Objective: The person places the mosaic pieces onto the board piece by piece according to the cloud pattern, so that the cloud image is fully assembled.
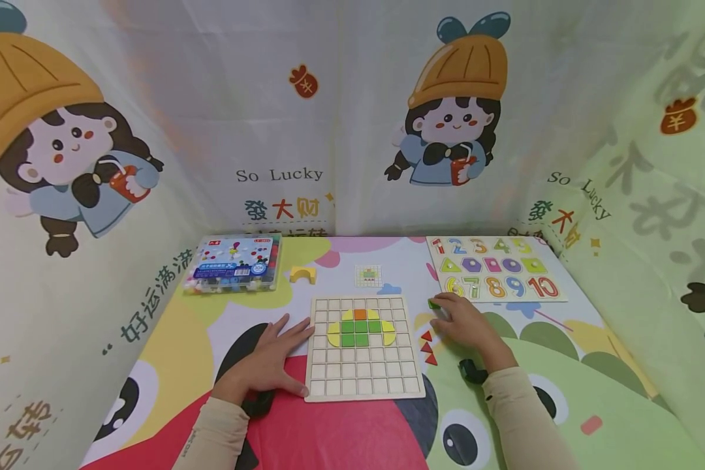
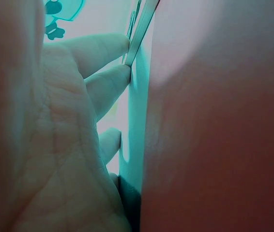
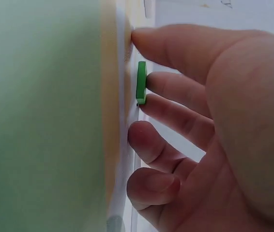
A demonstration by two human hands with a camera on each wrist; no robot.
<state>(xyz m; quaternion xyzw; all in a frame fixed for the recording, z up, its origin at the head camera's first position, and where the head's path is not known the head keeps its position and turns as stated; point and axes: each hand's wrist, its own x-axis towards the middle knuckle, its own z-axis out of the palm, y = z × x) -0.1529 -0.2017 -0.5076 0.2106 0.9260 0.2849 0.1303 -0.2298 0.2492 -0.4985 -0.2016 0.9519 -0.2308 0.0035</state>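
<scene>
A wooden grid board (image 1: 364, 372) lies on the tabletop, with several green tiles (image 1: 361, 326), yellow rounded tiles (image 1: 334, 334) and an orange tile (image 1: 360, 314) set in its upper half. My left hand (image 1: 273, 356) is spread along the board's left side, thumb at the lower corner and fingertips at the edge. In the left wrist view, two fingers meet the board's side. To the right of the board, my right hand (image 1: 464, 321) has its fingertips at a loose green tile (image 3: 141, 82). Its thumb stands apart from the tile in the right wrist view.
Several red triangle tiles (image 1: 427, 347) lie between the board and my right arm. Behind the board are a small pattern card (image 1: 369, 275) and a yellow arch block (image 1: 302, 274). A plastic case (image 1: 235, 264) stands back left, a number puzzle board (image 1: 496, 269) back right.
</scene>
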